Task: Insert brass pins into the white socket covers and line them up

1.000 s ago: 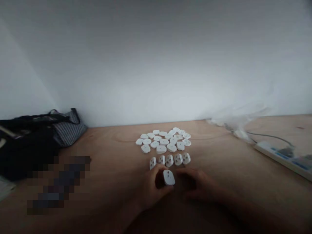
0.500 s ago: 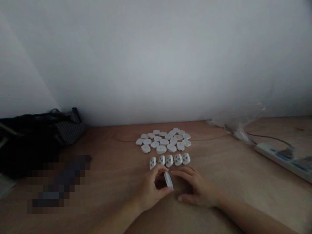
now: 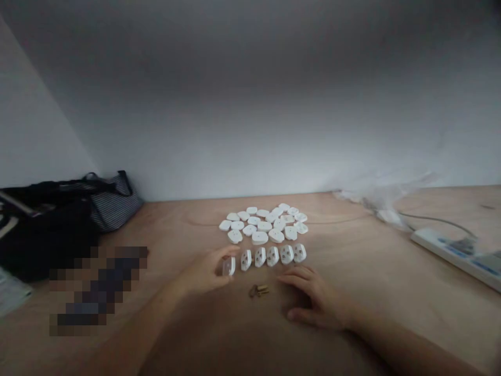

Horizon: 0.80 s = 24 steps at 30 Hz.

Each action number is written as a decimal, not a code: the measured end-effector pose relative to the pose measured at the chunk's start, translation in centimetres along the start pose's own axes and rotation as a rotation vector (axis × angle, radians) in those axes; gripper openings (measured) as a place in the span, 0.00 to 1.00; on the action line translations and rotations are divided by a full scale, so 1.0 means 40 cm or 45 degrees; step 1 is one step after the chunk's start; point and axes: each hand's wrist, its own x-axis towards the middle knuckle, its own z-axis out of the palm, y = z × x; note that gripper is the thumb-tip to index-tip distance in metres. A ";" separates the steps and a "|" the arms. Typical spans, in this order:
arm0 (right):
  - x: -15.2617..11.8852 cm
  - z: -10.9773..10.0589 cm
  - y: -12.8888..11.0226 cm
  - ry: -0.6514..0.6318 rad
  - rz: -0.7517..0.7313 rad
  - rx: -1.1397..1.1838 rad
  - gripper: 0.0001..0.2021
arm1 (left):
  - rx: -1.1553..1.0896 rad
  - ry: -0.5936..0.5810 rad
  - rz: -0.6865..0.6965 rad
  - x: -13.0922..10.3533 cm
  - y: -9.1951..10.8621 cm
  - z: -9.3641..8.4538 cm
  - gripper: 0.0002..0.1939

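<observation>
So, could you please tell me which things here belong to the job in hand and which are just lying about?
In use, it seems:
white casing, in the left hand
row of five white casings
cluster of white pieces
brass-coloured pieces, near the right hand

Likely just lying about:
striped bag
black fabric item
power strip
clear plastic

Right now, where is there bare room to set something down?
Bare table lies between the right hand and power strip, and between the striped bag and cluster of white pieces. Crowded: that cluster and the row beside the left hand, with brass pieces nearby.
</observation>
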 end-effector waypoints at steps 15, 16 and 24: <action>0.000 0.002 0.007 0.017 -0.032 -0.012 0.30 | 0.132 -0.091 0.144 0.063 -0.024 0.043 0.41; 0.001 0.002 0.008 0.018 -0.036 -0.013 0.30 | 0.149 -0.083 0.145 0.072 -0.017 0.046 0.40; -0.001 0.003 0.010 0.015 -0.019 0.002 0.31 | 0.084 0.107 0.173 0.067 0.033 0.054 0.22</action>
